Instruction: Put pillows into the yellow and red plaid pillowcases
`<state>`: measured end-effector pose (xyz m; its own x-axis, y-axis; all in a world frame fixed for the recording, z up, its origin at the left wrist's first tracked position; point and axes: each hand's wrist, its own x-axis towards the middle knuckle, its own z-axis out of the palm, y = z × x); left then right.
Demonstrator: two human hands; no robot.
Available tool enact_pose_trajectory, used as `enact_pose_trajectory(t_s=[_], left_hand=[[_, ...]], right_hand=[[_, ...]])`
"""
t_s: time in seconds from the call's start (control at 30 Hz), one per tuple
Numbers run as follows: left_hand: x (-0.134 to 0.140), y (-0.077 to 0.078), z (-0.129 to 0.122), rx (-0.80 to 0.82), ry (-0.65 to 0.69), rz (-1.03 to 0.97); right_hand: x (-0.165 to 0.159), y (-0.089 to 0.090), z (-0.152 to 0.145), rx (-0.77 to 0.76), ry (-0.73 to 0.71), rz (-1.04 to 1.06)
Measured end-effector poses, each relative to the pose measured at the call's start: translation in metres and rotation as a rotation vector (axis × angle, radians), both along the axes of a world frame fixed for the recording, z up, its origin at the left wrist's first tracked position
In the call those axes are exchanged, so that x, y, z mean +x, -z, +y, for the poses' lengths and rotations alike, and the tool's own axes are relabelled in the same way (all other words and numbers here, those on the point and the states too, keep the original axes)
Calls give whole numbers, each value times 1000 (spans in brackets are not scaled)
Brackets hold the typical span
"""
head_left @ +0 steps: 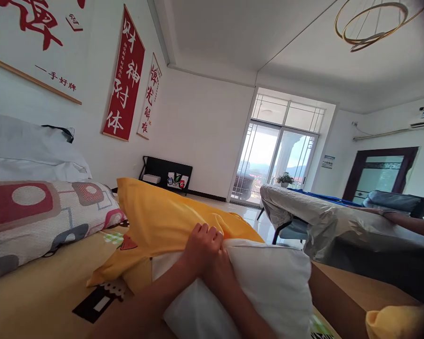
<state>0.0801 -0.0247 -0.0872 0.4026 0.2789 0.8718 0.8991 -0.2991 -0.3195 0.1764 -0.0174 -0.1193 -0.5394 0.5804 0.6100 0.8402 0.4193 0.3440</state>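
Note:
A white pillow [268,278] lies in front of me, its far part inside a yellow pillowcase [162,212]. At the pillowcase's opening, my left hand [203,242] is closed, its fingers curled over the yellow cloth and the pillow. My right hand [222,263] presses close against it and is partly covered by it. Its fingers look closed at the same spot, but what exactly they pinch is hidden. The pillow's near end bulges out toward me, under and beside my forearms.
A patterned pillow [56,212] and a white pillow [28,150] lie at left on the yellow bedsheet [49,301]. Yellow cloth [392,322] shows bottom right. Another person's arm [406,221] reaches over a plastic-covered table [332,216]. A black bench [166,172] stands by the wall.

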Motion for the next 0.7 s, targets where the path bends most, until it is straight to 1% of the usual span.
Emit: enact_pose_trajectory(t_s=[0.07, 0.1, 0.2, 0.27, 0.33, 0.43, 0.5, 0.57, 0.63, 0.7], left_hand=[[1, 15, 3, -60, -13, 37], [-2, 22, 6, -79, -26, 47], [-19, 37, 13, -97, -95, 25], [-32, 41, 15, -119, -166, -45], [-40, 43, 16, -181, -196, -92], [-41, 43, 12, -273, -109, -71], [-37, 42, 9, -265, -42, -78], [-35, 40, 5, -215, 2, -117], [-33, 40, 2, -178, 51, -139], [-30, 41, 0, -163, 99, -141]], right_hand=[[6, 2, 11, 12, 133, 31], [11, 2, 15, 16, 171, 29], [25, 0, 22, 64, 170, 39], [32, -2, 23, 101, 157, 54], [35, -3, 22, 125, 171, 52], [36, 0, 15, 191, 174, 62], [35, 9, 3, 287, 132, 114], [36, 22, -13, 375, 50, 169], [36, 39, -25, 401, -44, 175], [32, 56, -28, 379, -101, 127]])
